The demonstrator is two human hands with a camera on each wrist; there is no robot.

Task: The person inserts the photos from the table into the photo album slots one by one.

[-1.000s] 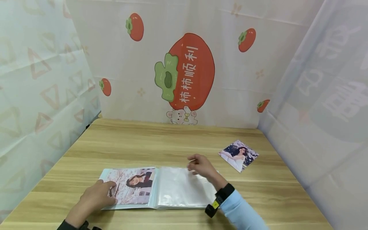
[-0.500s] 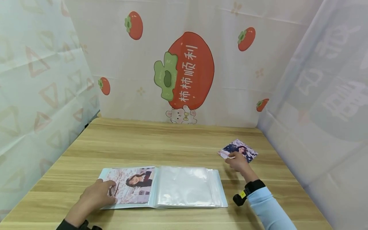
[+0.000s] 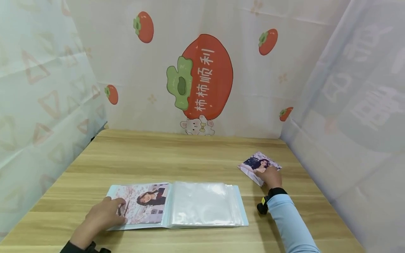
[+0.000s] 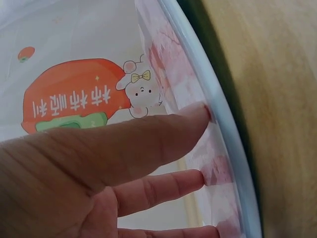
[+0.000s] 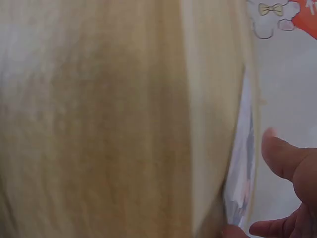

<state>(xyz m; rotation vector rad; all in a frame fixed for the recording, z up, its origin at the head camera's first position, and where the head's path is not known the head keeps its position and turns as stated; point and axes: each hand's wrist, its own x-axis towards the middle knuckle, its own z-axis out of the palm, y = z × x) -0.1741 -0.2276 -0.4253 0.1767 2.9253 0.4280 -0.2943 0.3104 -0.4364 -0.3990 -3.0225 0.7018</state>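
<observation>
A small photo album (image 3: 240, 205) with a pale blue cover lies open on the wooden table. Its left page carries a photo (image 3: 133, 196) of a smiling person among pink blossoms; on the right are clear plastic sleeves (image 3: 200, 203). My left hand (image 3: 102, 215) rests on the left page, and in the left wrist view its thumb (image 4: 183, 126) and fingers touch the page with the tips. At the right, my right hand (image 3: 271, 176) covers the near right corner of a loose photo (image 3: 250, 165). In the right wrist view the thumb (image 5: 280, 156) stands apart from this photo.
The wooden table (image 3: 177, 154) ends at a back curtain (image 3: 250, 105) printed with persimmons and a small bear. Patterned side curtains (image 3: 47, 105) stand along both sides. A black wrist strap with a small camera (image 3: 262, 207) sits on the right wrist.
My right hand has moved from above the album's clear sleeves rightward to the loose photo, and now lies at its near right side. The left hand stays on the left page.
</observation>
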